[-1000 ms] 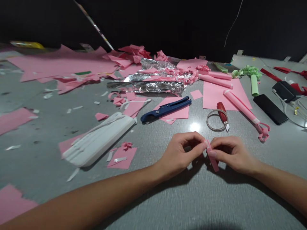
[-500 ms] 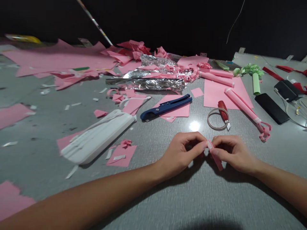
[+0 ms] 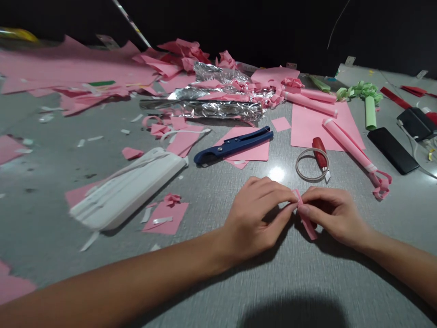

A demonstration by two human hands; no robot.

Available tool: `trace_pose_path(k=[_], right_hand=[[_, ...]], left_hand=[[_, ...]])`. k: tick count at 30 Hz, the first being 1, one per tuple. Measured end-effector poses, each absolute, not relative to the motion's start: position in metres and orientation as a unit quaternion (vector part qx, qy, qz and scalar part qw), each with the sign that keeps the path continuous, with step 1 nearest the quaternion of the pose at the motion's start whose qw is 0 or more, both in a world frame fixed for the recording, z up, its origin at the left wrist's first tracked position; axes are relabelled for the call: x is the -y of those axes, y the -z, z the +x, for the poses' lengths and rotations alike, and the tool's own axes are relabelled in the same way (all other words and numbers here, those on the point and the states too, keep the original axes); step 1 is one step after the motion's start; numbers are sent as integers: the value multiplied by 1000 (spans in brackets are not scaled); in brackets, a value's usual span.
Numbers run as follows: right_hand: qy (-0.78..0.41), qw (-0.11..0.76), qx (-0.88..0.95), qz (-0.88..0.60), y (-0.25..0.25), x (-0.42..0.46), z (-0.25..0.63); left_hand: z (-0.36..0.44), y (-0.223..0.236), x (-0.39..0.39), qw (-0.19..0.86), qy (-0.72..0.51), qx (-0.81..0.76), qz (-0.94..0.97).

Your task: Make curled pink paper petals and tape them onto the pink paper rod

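Note:
A small pink paper strip (image 3: 308, 225) is pinched between both my hands just above the grey table (image 3: 239, 282). My left hand (image 3: 257, 214) grips its upper end with thumb and fingertips closed. My right hand (image 3: 332, 214) is closed on the same strip from the right, and the strip's lower end sticks out below its thumb. A little behind my hands lie a tape ring (image 3: 311, 165) and a red-handled knife (image 3: 320, 155).
Blue-handled cutters (image 3: 234, 146) lie on pink paper at the middle. A white bundle (image 3: 128, 189) sits at the left, crumpled foil (image 3: 218, 107) and pink scraps at the back, rolled pink tubes (image 3: 351, 148), a green roll (image 3: 370, 114) and a black phone (image 3: 392, 150) at the right.
My hands have stayed together on the strip; the left fingers have closed further over its upper end. The view has tilted down a little.

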State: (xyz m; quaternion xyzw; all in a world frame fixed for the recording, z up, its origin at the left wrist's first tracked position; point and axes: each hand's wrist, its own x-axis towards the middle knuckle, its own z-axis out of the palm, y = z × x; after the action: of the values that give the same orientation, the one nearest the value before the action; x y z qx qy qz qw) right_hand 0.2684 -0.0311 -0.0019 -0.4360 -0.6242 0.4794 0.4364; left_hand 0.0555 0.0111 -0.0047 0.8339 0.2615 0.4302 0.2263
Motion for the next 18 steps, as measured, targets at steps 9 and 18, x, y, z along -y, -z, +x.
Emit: trace_pose_path(k=[9, 18], right_hand=[[-365, 449, 694, -428, -1, 36, 265], [-331, 433, 730, -412, -2, 39, 263]], left_hand=[[56, 5, -10, 236, -436, -273, 824], [57, 5, -9, 258, -441, -269, 816]])
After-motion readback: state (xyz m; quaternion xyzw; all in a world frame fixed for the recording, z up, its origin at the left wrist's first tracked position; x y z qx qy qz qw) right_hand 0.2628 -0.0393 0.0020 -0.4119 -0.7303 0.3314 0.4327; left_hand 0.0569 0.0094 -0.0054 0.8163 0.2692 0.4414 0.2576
